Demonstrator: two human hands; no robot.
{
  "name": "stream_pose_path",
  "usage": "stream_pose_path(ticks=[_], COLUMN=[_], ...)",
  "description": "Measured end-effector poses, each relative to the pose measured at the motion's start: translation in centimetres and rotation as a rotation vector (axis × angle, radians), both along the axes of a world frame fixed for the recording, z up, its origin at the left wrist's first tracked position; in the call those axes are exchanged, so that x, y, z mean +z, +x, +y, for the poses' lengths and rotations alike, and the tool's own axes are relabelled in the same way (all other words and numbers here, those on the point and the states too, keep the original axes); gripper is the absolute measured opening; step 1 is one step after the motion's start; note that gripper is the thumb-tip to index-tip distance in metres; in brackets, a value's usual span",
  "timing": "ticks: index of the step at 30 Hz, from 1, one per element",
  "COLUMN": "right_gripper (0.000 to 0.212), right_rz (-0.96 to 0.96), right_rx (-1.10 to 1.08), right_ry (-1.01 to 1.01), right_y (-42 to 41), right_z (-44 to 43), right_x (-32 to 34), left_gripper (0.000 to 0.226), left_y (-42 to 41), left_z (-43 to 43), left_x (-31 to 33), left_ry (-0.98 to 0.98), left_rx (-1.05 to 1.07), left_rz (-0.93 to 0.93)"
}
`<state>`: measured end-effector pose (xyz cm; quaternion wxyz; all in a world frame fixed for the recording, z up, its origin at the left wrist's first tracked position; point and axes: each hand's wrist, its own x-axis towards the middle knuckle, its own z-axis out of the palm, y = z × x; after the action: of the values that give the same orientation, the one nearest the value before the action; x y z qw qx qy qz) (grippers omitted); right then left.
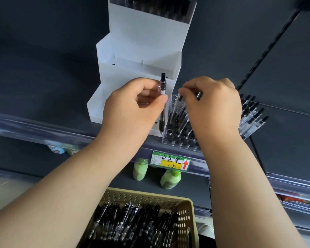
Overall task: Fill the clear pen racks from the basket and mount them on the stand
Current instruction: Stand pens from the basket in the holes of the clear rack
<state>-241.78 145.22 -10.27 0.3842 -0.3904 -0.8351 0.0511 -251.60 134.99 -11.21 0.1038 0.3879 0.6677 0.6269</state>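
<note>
Clear rack (177, 138) lies on the shelf (279, 140), just right of the white stand (140, 68). I see the left hand (132, 108) pinching an upright black pen (162, 104). The right hand (211, 108) pinches a second pen (199, 95) over the rack. The basket (190, 208) sits near.

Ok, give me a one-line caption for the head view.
Left hand holds a pen upright while the right hand pinches a second pen over the clear rack beside the white stand.
</note>
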Motion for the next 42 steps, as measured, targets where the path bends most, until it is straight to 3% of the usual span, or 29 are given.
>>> stream_pose_path(ticks=[13,21,31,37,42], right_gripper=[0.023,0.027,0.025,0.025,0.024], right_rz=[-0.120,-0.146,-0.037,-0.018,-0.009], right_rx=[-0.012,-0.035,0.013,-0.005,0.003], right_ry=[0.154,0.181,0.160,0.139,0.135], right_y=[0.3,0.4,0.6,1.4,1.6], right_z=[-0.3,-0.3,-0.4,0.1,0.0], right_x=[0.1,0.1,0.3,0.7,0.8], left_gripper=[0.016,0.019,0.017,0.014,0.012], left_y=[0.8,1.1,1.2,1.6,1.7], left_z=[1.1,1.6,3.1,3.5,3.7], left_x=[-0.7,-0.5,-2.1,-3.1,-3.3], left_ry=[-0.036,0.059,-0.068,-0.134,-0.138], left_rx=[-0.034,-0.026,-0.064,-0.067,-0.076], left_rz=[0.037,0.049,0.174,0.380,0.339])
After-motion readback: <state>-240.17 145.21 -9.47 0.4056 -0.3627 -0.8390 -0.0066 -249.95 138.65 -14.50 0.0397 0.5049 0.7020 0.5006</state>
